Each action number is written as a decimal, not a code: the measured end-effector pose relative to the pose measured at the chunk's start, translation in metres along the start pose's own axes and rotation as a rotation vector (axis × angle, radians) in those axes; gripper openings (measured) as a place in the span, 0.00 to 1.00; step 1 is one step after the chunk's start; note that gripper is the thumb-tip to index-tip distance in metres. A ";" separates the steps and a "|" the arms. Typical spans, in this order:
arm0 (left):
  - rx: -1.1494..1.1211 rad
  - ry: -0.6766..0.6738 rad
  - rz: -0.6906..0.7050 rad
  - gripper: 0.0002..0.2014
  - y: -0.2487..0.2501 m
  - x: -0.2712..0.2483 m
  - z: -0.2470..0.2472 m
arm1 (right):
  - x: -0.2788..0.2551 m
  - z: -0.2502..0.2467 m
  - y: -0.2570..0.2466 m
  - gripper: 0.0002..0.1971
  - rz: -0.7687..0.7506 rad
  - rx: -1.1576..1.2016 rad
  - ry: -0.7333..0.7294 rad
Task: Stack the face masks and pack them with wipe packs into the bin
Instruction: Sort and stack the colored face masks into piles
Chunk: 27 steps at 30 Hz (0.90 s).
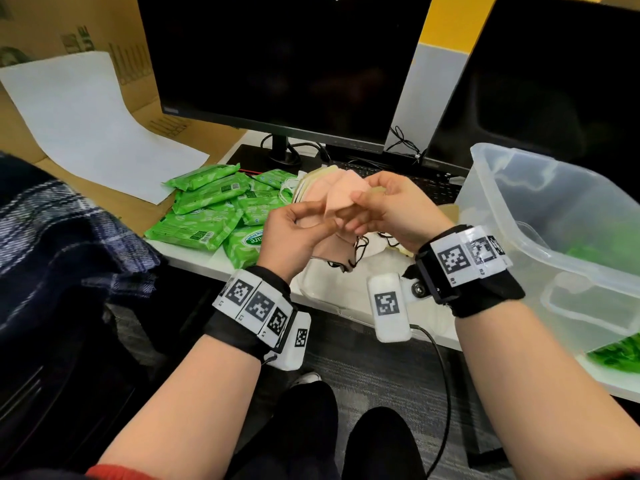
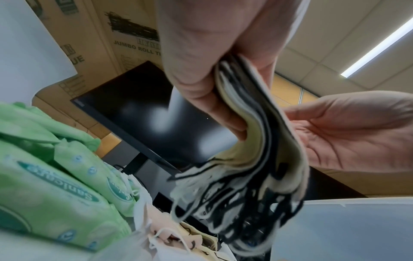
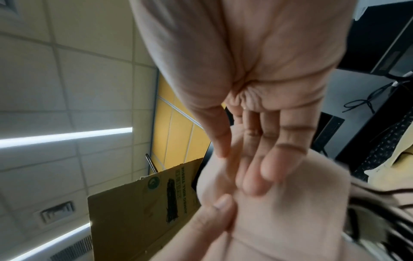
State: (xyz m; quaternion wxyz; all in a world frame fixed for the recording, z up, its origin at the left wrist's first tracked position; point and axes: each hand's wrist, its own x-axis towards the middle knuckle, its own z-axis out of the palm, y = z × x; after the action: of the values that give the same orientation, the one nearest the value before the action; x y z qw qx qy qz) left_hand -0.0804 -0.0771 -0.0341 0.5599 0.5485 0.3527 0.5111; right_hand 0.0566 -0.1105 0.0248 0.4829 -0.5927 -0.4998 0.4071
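Note:
My left hand [image 1: 311, 220] grips a stack of face masks [image 1: 332, 195] between thumb and fingers, held above the desk's front edge. The left wrist view shows the stack [image 2: 257, 141] as peach, cream and dark layers, with black and white ear loops hanging below. My right hand [image 1: 356, 209] meets it from the right, its fingers [image 3: 268, 159] lying straight against the peach outer mask [image 3: 290, 211]. Green wipe packs [image 1: 207, 209] lie heaped on the desk to the left. A clear plastic bin [image 1: 512, 188] stands at the right with green packs [image 1: 616, 351] inside.
More loose masks [image 2: 170, 238] lie on the desk under my hands. Two dark monitors [image 1: 284, 64] and a keyboard [image 1: 433, 188] stand behind. A cardboard box with a white sheet [image 1: 86, 116] fills the back left, and a plaid cloth [image 1: 69, 237] hangs at the left.

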 end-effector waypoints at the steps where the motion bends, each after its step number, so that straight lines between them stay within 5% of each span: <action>1: 0.009 0.017 0.003 0.14 0.000 0.001 0.000 | 0.000 -0.001 0.001 0.05 -0.004 -0.004 -0.011; 4: 0.014 0.033 0.003 0.08 0.001 0.002 -0.001 | -0.006 -0.003 0.002 0.07 -0.076 -0.161 0.025; 8: 0.026 0.028 -0.013 0.02 0.005 0.001 -0.001 | 0.002 -0.011 0.008 0.11 -0.212 -0.416 0.260; 12: -0.046 0.034 -0.082 0.07 0.012 -0.001 -0.002 | 0.001 -0.015 0.000 0.09 -0.294 -0.423 0.417; 16: -0.013 0.022 -0.082 0.19 0.011 0.000 -0.007 | -0.005 -0.017 -0.007 0.06 -0.350 -0.151 0.284; 21: -0.144 -0.073 -0.148 0.27 0.011 0.002 -0.006 | -0.008 -0.004 -0.002 0.07 -0.313 -0.116 0.165; 27: -0.213 -0.154 -0.085 0.07 0.015 -0.005 -0.001 | -0.006 0.009 0.006 0.11 -0.316 -0.138 0.159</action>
State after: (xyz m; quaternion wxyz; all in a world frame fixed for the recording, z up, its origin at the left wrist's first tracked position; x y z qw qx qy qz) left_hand -0.0854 -0.0840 -0.0204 0.6615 0.5082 0.2753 0.4778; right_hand 0.0483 -0.1152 0.0172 0.5371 -0.5688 -0.5736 0.2429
